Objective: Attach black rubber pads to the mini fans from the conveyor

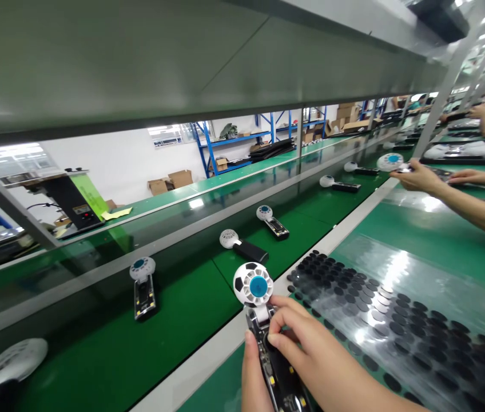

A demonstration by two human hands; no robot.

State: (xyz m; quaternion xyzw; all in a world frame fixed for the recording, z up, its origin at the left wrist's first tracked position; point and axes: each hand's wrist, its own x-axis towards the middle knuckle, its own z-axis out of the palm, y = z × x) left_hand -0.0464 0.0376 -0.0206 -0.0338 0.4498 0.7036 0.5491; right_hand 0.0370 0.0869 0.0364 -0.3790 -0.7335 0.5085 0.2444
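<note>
A handheld fan (254, 286) with a white-and-black football-patterned head and a blue hub is tilted up in front of me. Its dark handle (274, 366) is open, showing circuit parts and small yellow squares. My left hand (253, 375) grips the handle from its left side; most of that hand is hidden below the frame. Over the upper handle, just under the head, my right hand (311, 343) has its thumb and forefinger closed on a small black disc at the board. The disc is mostly covered by the fingertips.
Other fans lie along the green conveyor belt (182, 343), including an open one (143, 292) and a closed one (245, 246). A clear sheet of black discs (380, 309) covers the bench to my right. Beyond it, a co-worker's hands (422, 177) hold another fan. A shelf (182, 63) hangs overhead.
</note>
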